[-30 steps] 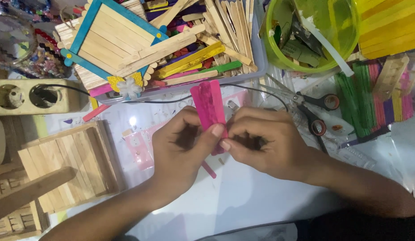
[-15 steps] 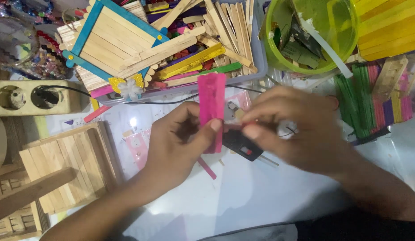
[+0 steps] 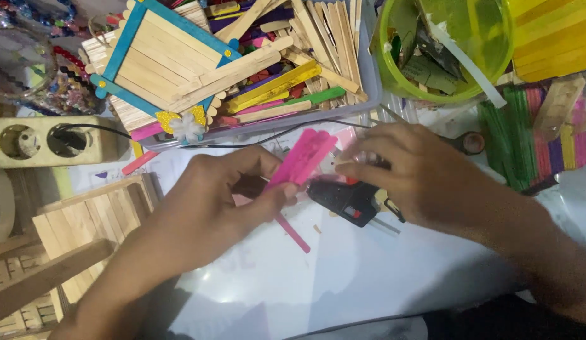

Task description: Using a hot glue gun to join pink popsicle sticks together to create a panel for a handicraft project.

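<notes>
Bench (image 3: 343,283): white, smooth sheet surface, crowded along its far edge with craft stock.

Left hand (image 3: 211,208): fingers (image 3: 277,192) closing on a small panel of pink craft sticks (image 3: 302,157), flat, matte, round-ended, lying side by side and tilting up to the right. The panel is being held just above the bench, near its middle.

Right hand (image 3: 419,176): reaching over a black glue gun (image 3: 346,200), which is lying on the bench just right of the pink panel. Fingers seem to be curling together at the panel's upper edge, though blur is hiding whether they are pinching anything.

Loose pink stick (image 3: 293,232): lying on the bench under the left hand, not joined to the panel.

Progress, as a judgement: a few pink sticks are already sitting together as one piece; the single stick is waiting loose, so the panel looks unfinished.

Surroundings: clear tray (image 3: 368,82) holding plain and coloured sticks, with a blue-edged wooden frame (image 3: 160,56) resting on top; translucent green bowl (image 3: 450,44) of scraps; bundles of green, purple and pink sticks (image 3: 532,132) at the right; a bare-wood slatted piece (image 3: 79,233) at the left; a cream socket strip (image 3: 47,140) with a black lead.
</notes>
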